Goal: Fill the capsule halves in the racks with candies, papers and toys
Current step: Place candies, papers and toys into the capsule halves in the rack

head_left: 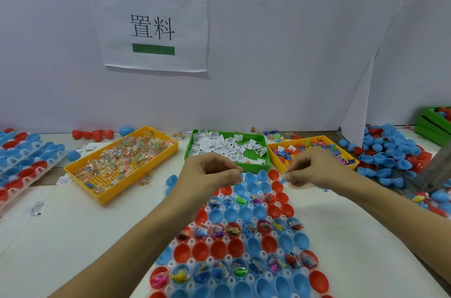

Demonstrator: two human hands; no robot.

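Note:
A white rack (263,254) of red and blue capsule halves lies in front of me. Some of its rows hold candies, papers and toys, and the rows between hold nothing. My left hand (210,173) hovers over the rack's far end with fingers curled, and I see nothing in it. My right hand (313,168) hovers at the rack's far right corner and pinches small toys (284,181) at its fingertips. Behind the rack stand a yellow tray of wrapped candies (122,163), a green tray of folded papers (228,149) and a yellow tray of small toys (314,151).
Loose red and blue capsule halves (390,153) are heaped at the right, near green crates (434,124). More filled racks (22,161) lie stacked at the left. A few papers and candies are scattered on the table. A wall with a paper sign (151,29) stands close behind the trays.

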